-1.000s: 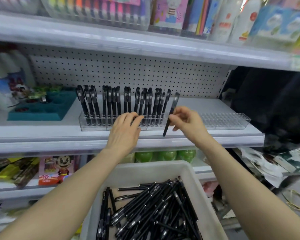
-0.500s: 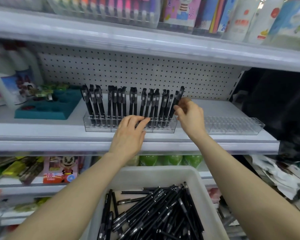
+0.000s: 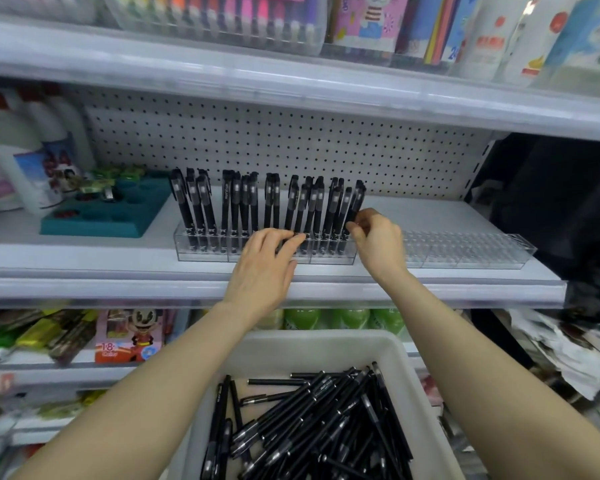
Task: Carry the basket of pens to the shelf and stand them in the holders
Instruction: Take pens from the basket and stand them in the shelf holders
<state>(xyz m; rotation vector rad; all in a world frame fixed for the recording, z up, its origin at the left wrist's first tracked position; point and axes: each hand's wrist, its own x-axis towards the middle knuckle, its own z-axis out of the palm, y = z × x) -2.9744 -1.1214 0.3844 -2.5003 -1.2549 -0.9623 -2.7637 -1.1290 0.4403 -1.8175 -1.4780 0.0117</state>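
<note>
White shelf [image 3: 84,258] at chest height, clear holder [image 3: 208,249] along its front edge, mostly filled; empty holder [image 3: 465,251] further right. Below, just under both forearms: white basket [image 3: 326,344], loose pens [image 3: 326,420] heaped mostly diagonally. Left hand [image 3: 264,268] flat, fingers resting on the holder's front, gripping nothing. Right hand [image 3: 378,244] pinched around the rightmost pen [image 3: 355,206], near upright, tip at its slot. Next pen lies down and toward the body, about equally near either hand
</note>
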